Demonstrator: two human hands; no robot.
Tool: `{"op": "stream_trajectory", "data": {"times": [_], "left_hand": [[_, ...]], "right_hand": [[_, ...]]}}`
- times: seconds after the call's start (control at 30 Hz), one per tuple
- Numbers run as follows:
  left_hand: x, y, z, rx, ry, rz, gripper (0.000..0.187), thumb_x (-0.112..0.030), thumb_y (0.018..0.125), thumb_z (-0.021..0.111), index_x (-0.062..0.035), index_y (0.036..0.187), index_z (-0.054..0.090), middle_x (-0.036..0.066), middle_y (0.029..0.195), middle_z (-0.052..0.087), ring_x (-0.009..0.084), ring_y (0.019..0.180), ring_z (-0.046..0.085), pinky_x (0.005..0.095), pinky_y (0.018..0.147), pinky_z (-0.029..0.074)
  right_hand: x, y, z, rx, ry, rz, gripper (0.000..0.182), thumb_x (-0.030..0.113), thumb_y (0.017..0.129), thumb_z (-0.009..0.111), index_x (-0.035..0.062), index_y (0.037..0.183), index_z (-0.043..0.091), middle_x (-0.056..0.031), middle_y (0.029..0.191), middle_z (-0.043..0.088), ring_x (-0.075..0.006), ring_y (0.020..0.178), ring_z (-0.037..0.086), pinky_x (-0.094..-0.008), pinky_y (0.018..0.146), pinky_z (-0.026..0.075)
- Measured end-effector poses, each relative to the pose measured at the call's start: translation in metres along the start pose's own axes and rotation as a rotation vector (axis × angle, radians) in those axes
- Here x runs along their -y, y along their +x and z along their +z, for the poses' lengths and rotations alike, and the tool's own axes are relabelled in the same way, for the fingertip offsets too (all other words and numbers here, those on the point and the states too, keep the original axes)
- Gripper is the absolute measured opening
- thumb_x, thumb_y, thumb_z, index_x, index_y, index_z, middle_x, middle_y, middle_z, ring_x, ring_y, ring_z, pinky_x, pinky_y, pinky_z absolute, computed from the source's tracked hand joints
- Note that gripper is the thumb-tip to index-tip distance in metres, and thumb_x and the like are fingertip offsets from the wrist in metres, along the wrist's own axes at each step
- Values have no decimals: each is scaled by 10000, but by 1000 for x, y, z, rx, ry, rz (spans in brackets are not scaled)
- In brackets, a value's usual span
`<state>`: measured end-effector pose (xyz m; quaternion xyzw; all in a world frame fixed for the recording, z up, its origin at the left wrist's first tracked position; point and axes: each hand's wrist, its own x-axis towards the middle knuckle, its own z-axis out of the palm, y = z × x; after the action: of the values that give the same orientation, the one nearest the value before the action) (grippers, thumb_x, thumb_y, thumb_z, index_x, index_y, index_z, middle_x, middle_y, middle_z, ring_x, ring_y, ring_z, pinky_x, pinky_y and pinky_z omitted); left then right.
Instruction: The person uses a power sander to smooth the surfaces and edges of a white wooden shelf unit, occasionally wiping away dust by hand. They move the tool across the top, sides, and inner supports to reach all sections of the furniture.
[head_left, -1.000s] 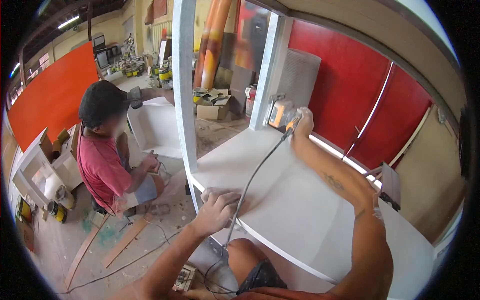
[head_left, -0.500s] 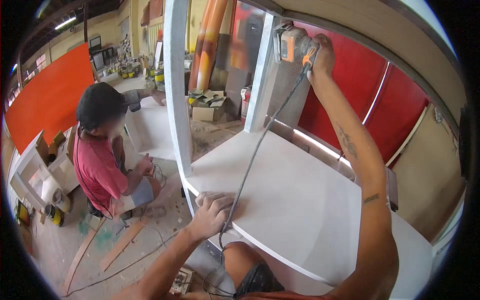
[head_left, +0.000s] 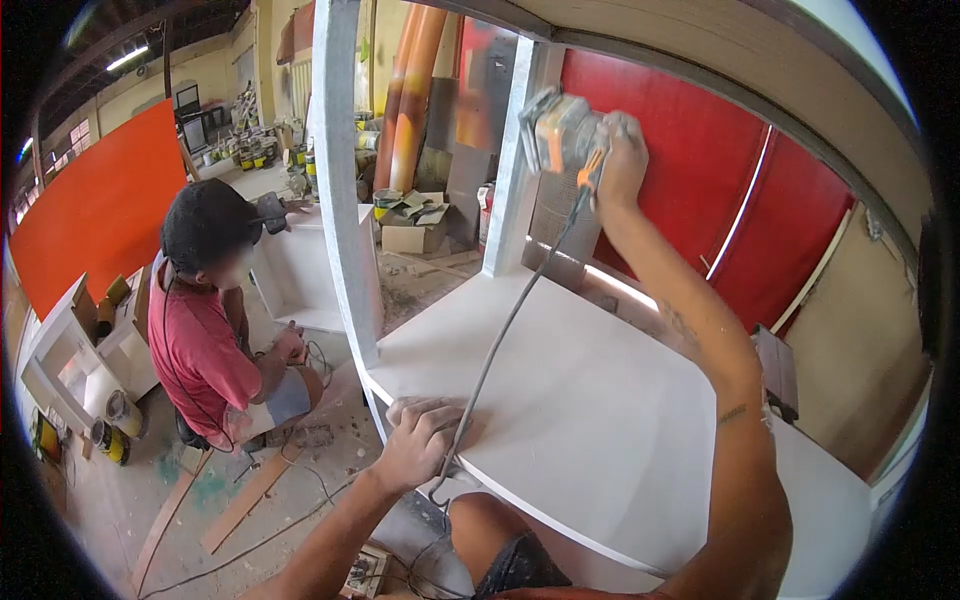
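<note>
1. While the right hand [head_left: 620,160] grips it closed-fisted, the orange-and-grey sander [head_left: 558,132] sits raised against the white upright post [head_left: 512,170], its grey cord [head_left: 500,340] trailing down.
2. No writing on it can be read.
3. Resting flat, fingers spread, the left hand [head_left: 420,440] holds nothing, pressing the white shelf panel [head_left: 600,400] at its front edge.
4. Red panels [head_left: 700,170] stand behind; a co-worker in a red shirt [head_left: 195,340] crouches on the dusty workshop floor [head_left: 300,470].

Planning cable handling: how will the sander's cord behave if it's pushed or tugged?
Likely floppy: the cord hangs in a slack curve from the sander in the right hand and loops past the left hand at the shelf edge. Probably light and thin. It may snag on that edge.
</note>
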<state>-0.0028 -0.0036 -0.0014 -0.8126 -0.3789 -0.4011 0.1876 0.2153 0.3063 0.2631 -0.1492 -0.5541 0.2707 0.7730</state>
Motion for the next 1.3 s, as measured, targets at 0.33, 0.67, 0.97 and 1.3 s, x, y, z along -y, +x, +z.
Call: {"op": "stream_trajectory", "data": {"times": [0.33,0.67,0.97,1.3], "left_hand": [[0,3,0,-9,7,7,354,-135,854,745,-71,1166,590,120,1276,636,349,1185,587,519,976,424],[-1,4,-5,19,34,-6,411,-151,830,781,-61,1184,593,124,1268,614,340,1189,562,518,977,387],[-6,7,-5,-17,38,-28,353,-152,835,707,-53,1157,600,113,1285,635,338,1206,584,509,997,420],[-5,7,-8,9,61,-13,377,-152,854,695,-67,1211,607,104,1278,619,328,1201,588,507,997,423]], "right_hand": [[-7,-15,-6,-69,-125,31,175,193,1006,559,51,997,660,-26,981,633,-172,921,597,-322,872,475],[-118,-117,-65,-373,39,630,198,288,953,624,111,1042,633,-44,971,591,-186,905,600,-349,843,511],[-33,9,-28,-264,209,655,205,324,1000,614,125,953,629,-24,830,627,-188,674,607,-371,564,501],[-16,34,-7,-127,125,146,211,266,1008,603,67,1040,666,-45,991,659,-193,921,629,-352,862,508]]}}
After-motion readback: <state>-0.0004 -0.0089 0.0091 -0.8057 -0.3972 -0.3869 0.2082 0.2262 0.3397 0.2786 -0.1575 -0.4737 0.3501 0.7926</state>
